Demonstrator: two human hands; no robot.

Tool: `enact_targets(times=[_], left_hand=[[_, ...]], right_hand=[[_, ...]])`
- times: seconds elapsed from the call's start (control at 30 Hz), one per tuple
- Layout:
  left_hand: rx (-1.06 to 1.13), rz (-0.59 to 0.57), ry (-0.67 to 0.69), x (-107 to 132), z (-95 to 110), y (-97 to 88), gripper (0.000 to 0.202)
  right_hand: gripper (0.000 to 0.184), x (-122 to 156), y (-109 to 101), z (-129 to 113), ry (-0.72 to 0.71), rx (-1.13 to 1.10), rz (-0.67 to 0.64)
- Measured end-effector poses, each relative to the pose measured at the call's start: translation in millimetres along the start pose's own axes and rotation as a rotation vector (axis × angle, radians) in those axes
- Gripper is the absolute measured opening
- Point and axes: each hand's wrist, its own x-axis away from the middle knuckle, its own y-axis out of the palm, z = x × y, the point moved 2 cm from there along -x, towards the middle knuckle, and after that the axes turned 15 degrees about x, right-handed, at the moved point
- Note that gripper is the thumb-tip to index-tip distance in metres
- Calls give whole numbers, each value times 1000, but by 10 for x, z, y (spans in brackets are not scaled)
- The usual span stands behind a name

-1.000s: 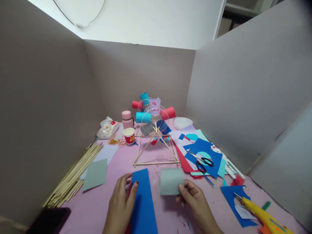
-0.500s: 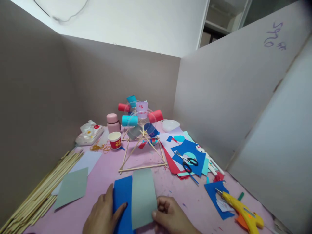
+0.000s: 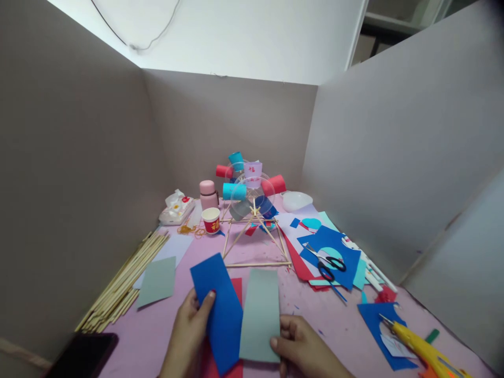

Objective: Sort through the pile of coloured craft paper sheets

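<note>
From afar, I see the left hand (image 3: 192, 321) angled up from the bottom edge, thumb over a blue strip (image 3: 226, 320) and fingers curled behind, gripping it tilted above a red strip (image 3: 237, 287). The right hand (image 3: 298, 341), turned inward with bent fingers, pinches a grey-green strip (image 3: 260, 315) by its lower right edge; these 2 held strips sit side by side in front of the stick frame (image 3: 258, 264).

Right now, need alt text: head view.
Left hand holds a blue paper strip and right hand a grey-green strip, side by side, with red paper partly behind, over a pink table. Beyond stands a stick frame with a wheel of coloured cups; scissors and a yellow glue gun lie to the right, loose sticks to the left.
</note>
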Motion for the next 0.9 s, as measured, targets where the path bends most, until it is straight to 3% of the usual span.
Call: enact_targets(times=[0.07,0.13,0.2,0.3,0.43,0.53,0.6,0.7,0.77,0.83,0.9], left_hand=[[179,-30,-115,0,45,-14,27],[226,-46,-228,14,91,-15,23],[222,-90,-328,53,112,34,21],[190,-203,-374,132,80,172,28],[155,-244,-311,121,-25,211,36],[54,-130,-195,12,-65,98,35],[31,-60,-193,-10,-76,75,34],[131,-132,-277,109,-91,230,40],[170,-197,-286,228,-95,370,44],[135,-213,-237,288,-98,429,44],[1,-203,-156,246,-105,370,43]], right_hand=[[38,29,-28,-115,-59,-67,46],[40,59,-48,-183,-99,-116,70],[40,76,-40,-190,-122,-141,44],[41,69,23,-127,-107,-150,-47],[42,17,33,-74,-94,-145,-6],[43,-3,-40,-83,-84,-171,85],[39,-4,-55,-86,-73,-208,109],[37,-13,21,-69,-41,-229,96],[45,-27,92,-61,-57,-228,84],[57,-44,133,-57,-86,-229,61],[61,-58,129,-50,-94,-216,35]])
